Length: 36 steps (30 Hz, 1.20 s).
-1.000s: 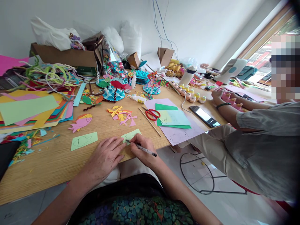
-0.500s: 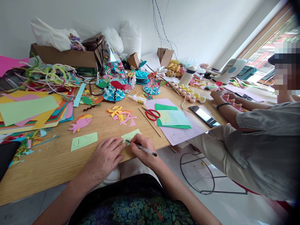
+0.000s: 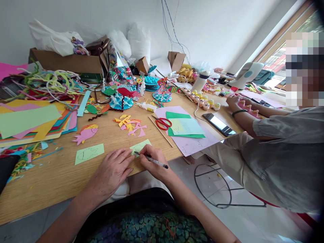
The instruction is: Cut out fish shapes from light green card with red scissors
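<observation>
R hand (image 3: 157, 156): fingers (image 3: 146, 150) pinched narrow on a clear-barrelled pen (image 3: 156, 162) w/ dark end, tip down at the small green card (image 3: 138, 146). Card lies flat just past the fingertips; light green, straight-edged, thin dark lines on it, near part hidden by fingers. L hand (image 3: 111, 170): palm down, nothing gripped, fingers loosely tog., tips at card's near-L edge.

L of L fingers: 2nd green card (image 3: 89, 153) w/ fish outline; pink/orange paper fish (image 3: 86, 134) beyond. Straight past fingers: yellow, pink & orange scraps (image 3: 129, 124). Beyond R fingers: thin wooden stick (image 3: 162, 132), then red-handled scissors (image 3: 160, 120). Farther R on tabletop (image 3: 50, 179): lilac sheet (image 3: 187, 146) under green & pale blue sheets, then phone (image 3: 219, 125).
</observation>
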{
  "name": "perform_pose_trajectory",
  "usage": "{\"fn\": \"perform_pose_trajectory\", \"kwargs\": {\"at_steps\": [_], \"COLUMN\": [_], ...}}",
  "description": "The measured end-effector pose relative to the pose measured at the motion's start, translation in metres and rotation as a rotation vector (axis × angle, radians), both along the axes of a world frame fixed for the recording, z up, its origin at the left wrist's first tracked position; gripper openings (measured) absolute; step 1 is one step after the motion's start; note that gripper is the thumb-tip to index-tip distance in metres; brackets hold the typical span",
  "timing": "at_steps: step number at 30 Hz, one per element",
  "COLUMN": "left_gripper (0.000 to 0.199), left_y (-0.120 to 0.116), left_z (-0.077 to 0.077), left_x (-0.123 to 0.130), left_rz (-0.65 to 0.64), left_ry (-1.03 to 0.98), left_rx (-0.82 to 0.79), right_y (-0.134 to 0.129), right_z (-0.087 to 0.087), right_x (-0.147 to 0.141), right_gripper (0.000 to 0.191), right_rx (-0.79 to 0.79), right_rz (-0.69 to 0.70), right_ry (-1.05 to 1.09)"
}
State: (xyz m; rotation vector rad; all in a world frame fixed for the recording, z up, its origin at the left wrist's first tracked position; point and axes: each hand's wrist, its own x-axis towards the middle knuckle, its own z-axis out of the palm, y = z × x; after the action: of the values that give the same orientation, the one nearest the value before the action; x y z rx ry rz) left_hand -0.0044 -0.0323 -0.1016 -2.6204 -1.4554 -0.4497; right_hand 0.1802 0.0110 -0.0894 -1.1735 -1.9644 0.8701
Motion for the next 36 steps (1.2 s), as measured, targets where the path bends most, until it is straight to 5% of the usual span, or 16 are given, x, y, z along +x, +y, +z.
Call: {"fn": "perform_pose_trajectory", "kwargs": {"at_steps": [36], "left_gripper": [0.034], "left_y": [0.0012], "left_z": [-0.0009], "left_x": [-0.0002], "left_rz": [-0.004], "left_ry": [0.042], "left_rx": [0.013], "right_y": [0.0008], "right_z": [-0.0028], "right_x": [0.0007], "right_gripper": [0.006], "right_rx": [0.023], "right_rz": [-0.008], "right_ry": [0.013]}}
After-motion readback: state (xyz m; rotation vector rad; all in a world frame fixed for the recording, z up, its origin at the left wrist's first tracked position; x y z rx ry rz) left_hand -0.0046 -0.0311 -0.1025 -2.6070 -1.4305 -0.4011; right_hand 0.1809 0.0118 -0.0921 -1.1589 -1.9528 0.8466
